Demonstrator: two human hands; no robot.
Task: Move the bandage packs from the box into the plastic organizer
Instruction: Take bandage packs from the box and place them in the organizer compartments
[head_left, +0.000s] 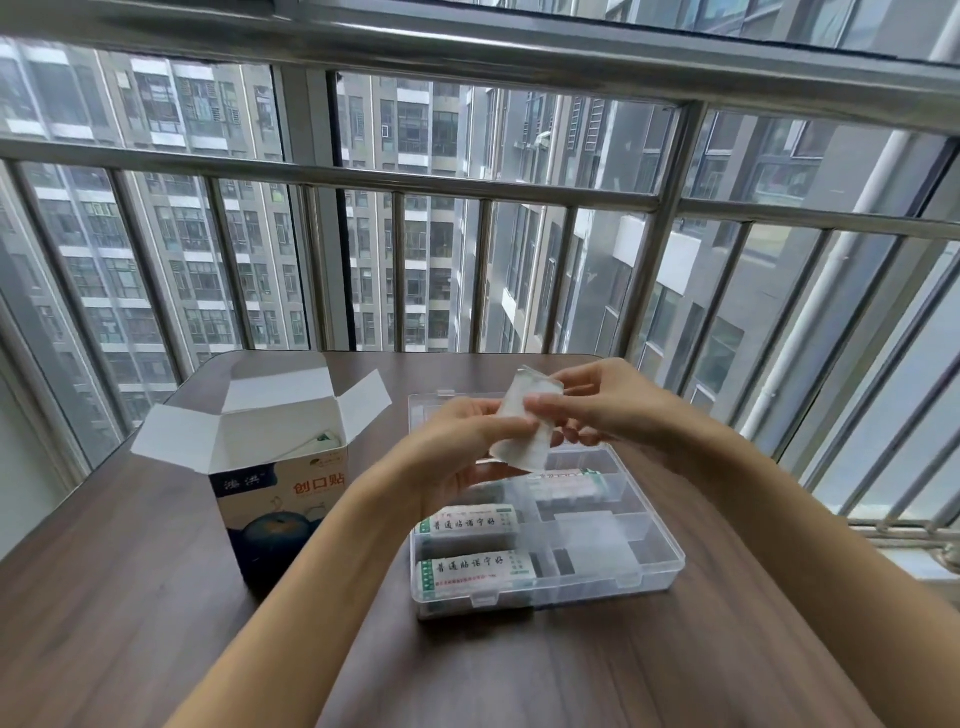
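Both hands, left hand (467, 436) and right hand (597, 400), pinch one bandage pack (524, 426), its long axis near upright, directly above the clear plastic organizer (660, 558), the open box (280, 499) to their left.

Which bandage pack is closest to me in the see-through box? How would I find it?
Start at the brown table, then the clear plastic organizer right of the open cardboard box. In its near-left corner lies a bandage pack, nearest the front latch, closer than the matching pack behind it.
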